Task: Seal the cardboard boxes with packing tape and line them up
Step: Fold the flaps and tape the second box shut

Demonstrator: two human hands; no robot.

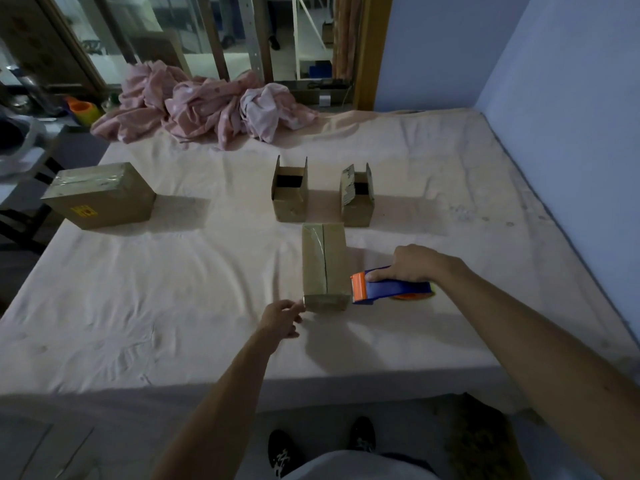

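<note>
Head camera looks down at a small closed cardboard box [323, 265] sitting mid-mattress [156, 306] on a pale pink sheet. It's plain brown and narrow. Its two top flaps meet in a dark seam down the middle, and there's a glossy sheen at the far left of the lid (that looks like tape). Its long axis runs straight away from the person, and the seam follows that line. The short end faces the camera.

The left hand [282, 318] sits at the box's near left corner with the fingers loosely curled and the tips against the cardboard. Whether they pinch anything, I cannot tell. The right hand [415, 263] has its fingers wrapped over the blue handle of a tape dispenser [391, 289]. The dispenser lies just right of the box, its orange head pointing left at the box's right side, and an orange roll peeks out under the wrist.

Just beyond the closed box stand two open boxes, the left one [290, 195] and the right one [358, 199], both with their flaps standing up. Well apart at the left edge rests a bigger taped box [100, 195] with a yellow label. Crumpled pink bedding [204, 105] is heaped at the far side. Nothing lies between the hands and the box.
</note>
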